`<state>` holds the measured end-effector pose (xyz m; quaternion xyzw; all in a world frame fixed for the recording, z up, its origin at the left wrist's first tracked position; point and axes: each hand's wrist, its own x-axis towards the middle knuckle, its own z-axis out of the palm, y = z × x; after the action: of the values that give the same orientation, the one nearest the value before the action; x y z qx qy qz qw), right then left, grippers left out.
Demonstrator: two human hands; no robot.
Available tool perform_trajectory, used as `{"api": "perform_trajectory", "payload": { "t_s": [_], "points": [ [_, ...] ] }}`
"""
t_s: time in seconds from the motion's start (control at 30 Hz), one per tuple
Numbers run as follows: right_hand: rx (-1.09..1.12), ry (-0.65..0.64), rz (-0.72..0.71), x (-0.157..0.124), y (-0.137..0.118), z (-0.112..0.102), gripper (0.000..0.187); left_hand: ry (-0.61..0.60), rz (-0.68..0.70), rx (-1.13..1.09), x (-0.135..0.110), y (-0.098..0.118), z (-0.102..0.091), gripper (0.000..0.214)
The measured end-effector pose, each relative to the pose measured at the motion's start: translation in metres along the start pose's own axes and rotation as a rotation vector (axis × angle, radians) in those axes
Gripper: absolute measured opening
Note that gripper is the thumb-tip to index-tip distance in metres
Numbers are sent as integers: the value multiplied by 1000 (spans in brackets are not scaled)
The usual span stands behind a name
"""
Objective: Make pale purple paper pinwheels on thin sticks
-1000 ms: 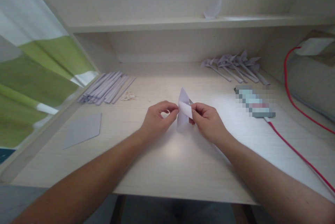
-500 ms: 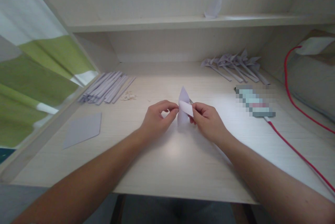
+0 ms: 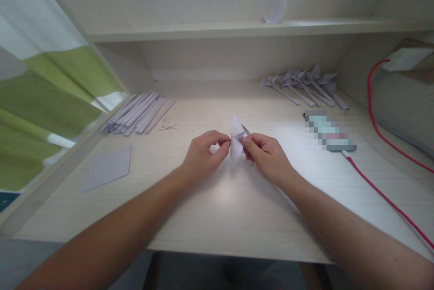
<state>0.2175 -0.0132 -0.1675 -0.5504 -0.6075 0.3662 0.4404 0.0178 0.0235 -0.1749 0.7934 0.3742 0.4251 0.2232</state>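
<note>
Between my hands, above the desk's middle, stands a white paper pinwheel (image 3: 235, 143), its blades partly curled. The fingertips of my left hand (image 3: 208, 147) pinch it from the left, thumb and index finger meeting at its centre. On its other side my right hand (image 3: 266, 152) is closed, thumb pressing a blade inward. A thin, pointed metal tool (image 3: 245, 130) sticks out above the right index finger; most of it is hidden, so its kind is unclear. Whatever lies between the left fingertips besides paper is too small to make out.
Rolled paper sticks (image 3: 135, 111) lie in a pile at the left, near small pale bits (image 3: 166, 124) and a stack of paper sheets (image 3: 107, 169). Several paper pinwheels on sticks (image 3: 305, 83) lie back right. A phone (image 3: 328, 131) with a red cable (image 3: 383, 191) rests at the right.
The loose paper flap near my right hand has been bent in toward the pinwheel's centre under the right thumb. My left hand has hardly moved.
</note>
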Motion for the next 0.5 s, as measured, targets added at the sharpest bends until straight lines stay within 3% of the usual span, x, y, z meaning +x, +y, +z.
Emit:
{"api": "perform_trajectory", "payload": {
  "t_s": [0.23,0.5],
  "points": [
    [-49,-9,-57,0,3,0,46,14,95,-19,0,-1,1,11],
    [-129,-14,-120,-2,4,0,36,3,140,-28,0,-2,1,10]
  ]
}}
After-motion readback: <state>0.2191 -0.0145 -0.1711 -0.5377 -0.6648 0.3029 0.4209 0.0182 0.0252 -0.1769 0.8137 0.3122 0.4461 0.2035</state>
